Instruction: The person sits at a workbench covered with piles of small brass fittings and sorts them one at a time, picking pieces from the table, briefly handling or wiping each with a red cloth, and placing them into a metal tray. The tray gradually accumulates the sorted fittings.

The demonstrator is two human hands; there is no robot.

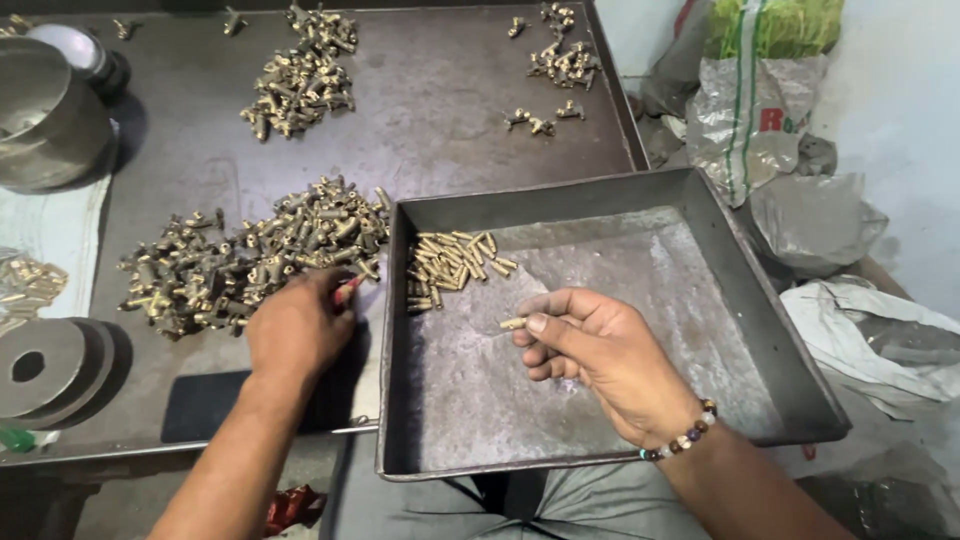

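Worked at a dark metal worktop [430,110] strewn with small brass fittings. Left hand [295,325] rested at the near edge of the large heap of fittings [250,260], fingers curled down among the parts with something small and reddish showing at the fingertips; whether a part was actually pinched, impossible to tell. Right hand [600,350] hovered over the square metal tray [770,330] held on the lap, thumb and forefinger pinching one small brass pin [513,323], remaining fingers folded loosely under. Lay in the tray's far left corner: a modest cluster of similar brass pins [450,265], roughly aligned, with most of the tray floor showing grey and scuffed. By that showing, judged early in the sorting: only a small batch gathered in the tray, the big heap hardly dented, plus a second pile [300,75] further back and scattered pieces [560,60] at the far right corner untouched. Off to the left, a steel bowl [45,120] and round metal discs [50,365]; to the right, plastic sacks [750,110] against the wall.
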